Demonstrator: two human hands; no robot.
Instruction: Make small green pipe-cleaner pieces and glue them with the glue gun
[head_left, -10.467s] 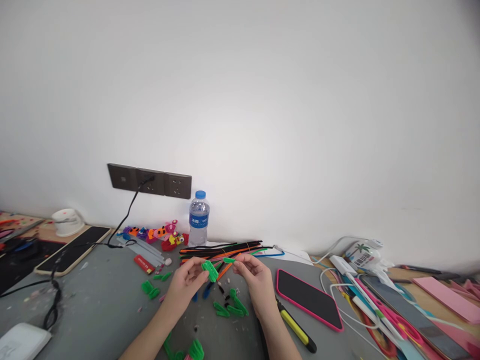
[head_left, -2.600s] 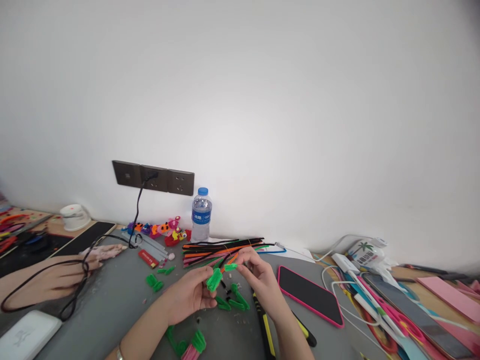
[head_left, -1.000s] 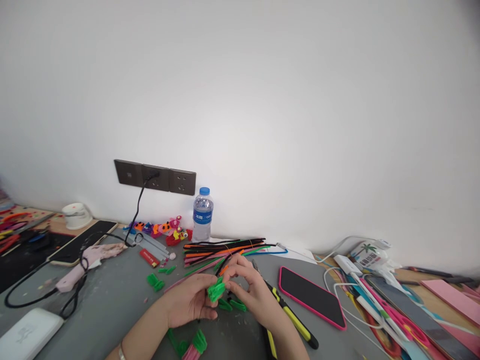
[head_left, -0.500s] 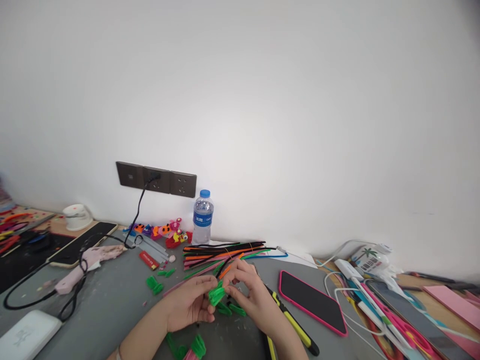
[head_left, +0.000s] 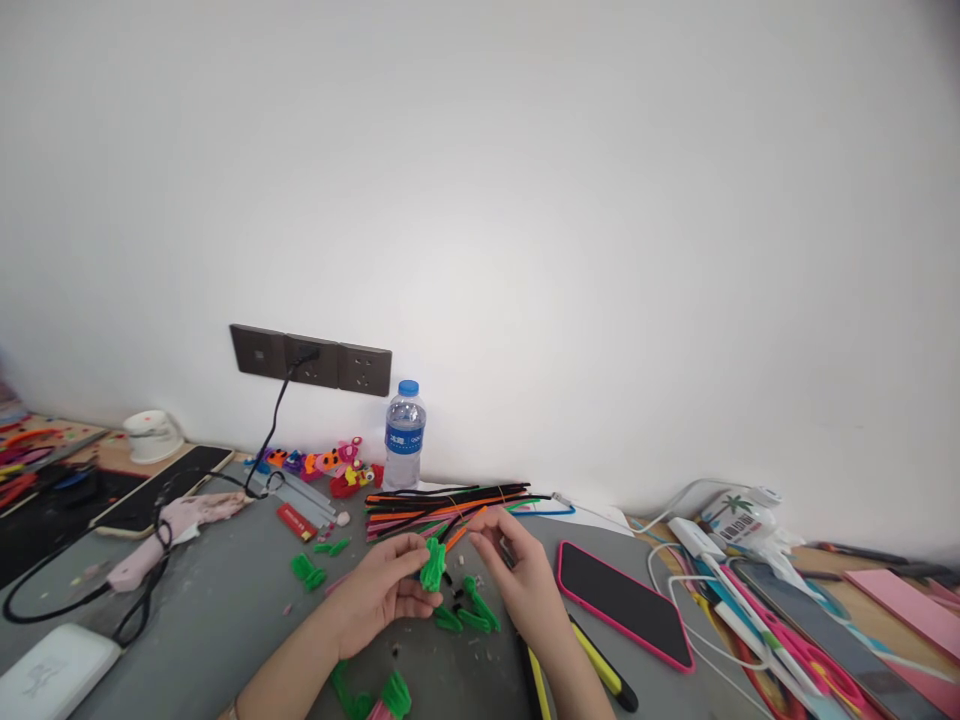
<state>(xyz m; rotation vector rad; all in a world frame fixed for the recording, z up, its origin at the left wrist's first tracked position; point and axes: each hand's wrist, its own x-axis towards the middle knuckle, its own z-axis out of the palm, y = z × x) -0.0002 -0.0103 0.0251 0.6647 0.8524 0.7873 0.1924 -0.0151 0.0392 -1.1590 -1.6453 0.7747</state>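
- Your left hand [head_left: 386,590] pinches the bright green, fuzzy, folded pipe-cleaner piece [head_left: 433,566] between thumb and fingers, above the grey work surface [head_left: 225,625].
- Your right hand [head_left: 517,570] is beside it, fingers curled and thumb near the fingertips; you can't tell whether it grips anything.
- Pinch lightly at the base, so the folds neither flatten nor splay.
- The clear plastic bottle [head_left: 404,470] has a blue label with white characters, too small to read surely; the red cardboard-like packet's [head_left: 296,522] lettering is illegible.

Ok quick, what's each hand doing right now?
Left hand: closed on a green fuzzy piece.
Right hand: fingers curled, nothing visible in them; whether they pinch something small can't be told.
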